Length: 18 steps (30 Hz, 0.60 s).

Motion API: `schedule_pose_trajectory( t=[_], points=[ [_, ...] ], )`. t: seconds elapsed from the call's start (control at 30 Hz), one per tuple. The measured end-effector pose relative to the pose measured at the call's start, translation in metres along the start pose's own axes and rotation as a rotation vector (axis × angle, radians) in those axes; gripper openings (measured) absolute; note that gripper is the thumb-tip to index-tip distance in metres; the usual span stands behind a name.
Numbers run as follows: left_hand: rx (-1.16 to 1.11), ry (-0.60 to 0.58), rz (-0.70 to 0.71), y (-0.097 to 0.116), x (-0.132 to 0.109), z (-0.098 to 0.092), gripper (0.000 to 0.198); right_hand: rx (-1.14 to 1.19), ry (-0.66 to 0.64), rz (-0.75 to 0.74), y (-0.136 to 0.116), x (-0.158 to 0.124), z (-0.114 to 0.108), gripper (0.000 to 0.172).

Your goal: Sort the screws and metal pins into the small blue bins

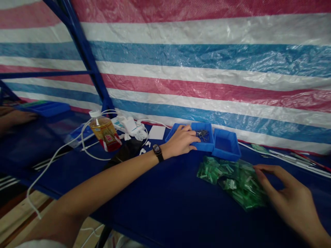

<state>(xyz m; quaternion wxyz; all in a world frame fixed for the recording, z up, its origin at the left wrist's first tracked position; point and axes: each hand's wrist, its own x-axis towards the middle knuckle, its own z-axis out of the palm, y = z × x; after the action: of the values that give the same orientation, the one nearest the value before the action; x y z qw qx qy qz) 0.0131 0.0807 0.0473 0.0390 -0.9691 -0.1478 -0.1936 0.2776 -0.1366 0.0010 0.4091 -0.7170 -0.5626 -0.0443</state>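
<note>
Site: a striped tarp (pixel 196 51) closes the far side. A table (pixel 160 206) covered in dark blue cloth runs left to right beneath it.

Left hand (pixel 181 139): reaches across to the far middle, palm down and fingers loosely spread. It lies over the near wall of the blue tray (pixel 205 146), fingertips just beside the metal pins (pixel 202 134). It grips nothing that can be seen, though what lies under the palm cannot be told.

Right hand (pixel 287 193): near right, open with fingers fanned. The fingertips touch the right edge of the bag of green parts (pixel 232 179) without closing on it.

The bag lies flat on the cloth, near of the trays and between the two hands. A second blue tray (pixel 227 144) sits touching the first on its right. No contents can be made out in it.

Left of the trays: a bottle (pixel 105 132) of amber liquid, upright, with a white cable (pixel 51 162) looped about it. A wristwatch (pixel 157 151) is on the left wrist.

Assessment: the pins are thin and tangled. They are best lifted one at a time with thumb and forefinger, the heel of the hand steadying the tray. The bag looks slippery, so flat pressure from the right hand should hold it better than a pinch. The tray wall is low, and a dragging wrist could tip it.
</note>
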Motion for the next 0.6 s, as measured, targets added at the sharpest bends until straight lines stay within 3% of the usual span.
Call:
schedule_pose_trajectory(
  t=[0.2, 0.27, 0.37, 0.47, 0.53, 0.6],
  points=[
    [0.129, 0.160, 0.096, 0.035, -0.024, -0.041, 0.019, -0.108, 0.173, -0.327, -0.015, -0.003, -0.006, 0.018],
    [0.204, 0.202, 0.155, 0.054, -0.037, -0.055, 0.018, -0.064, 0.147, -0.357, -0.030, -0.006, -0.010, 0.014],
    [0.258, 0.219, 0.233, 0.084, -0.057, -0.067, 0.019, 0.266, -0.170, -0.122, -0.064, -0.010, -0.009, 0.031],
    [0.251, 0.246, 0.226, 0.106, -0.074, -0.062, 0.017, 0.602, -0.498, 0.149, -0.095, -0.012, 0.007, 0.053],
    [0.255, 0.282, 0.226, 0.112, -0.082, -0.051, 0.017, 0.726, -0.541, 0.218, -0.106, -0.014, 0.022, 0.054],
    [0.264, 0.347, 0.251, 0.109, -0.089, -0.040, 0.021, 0.792, -0.474, 0.230, -0.107, -0.017, 0.035, 0.051]
  ],
)
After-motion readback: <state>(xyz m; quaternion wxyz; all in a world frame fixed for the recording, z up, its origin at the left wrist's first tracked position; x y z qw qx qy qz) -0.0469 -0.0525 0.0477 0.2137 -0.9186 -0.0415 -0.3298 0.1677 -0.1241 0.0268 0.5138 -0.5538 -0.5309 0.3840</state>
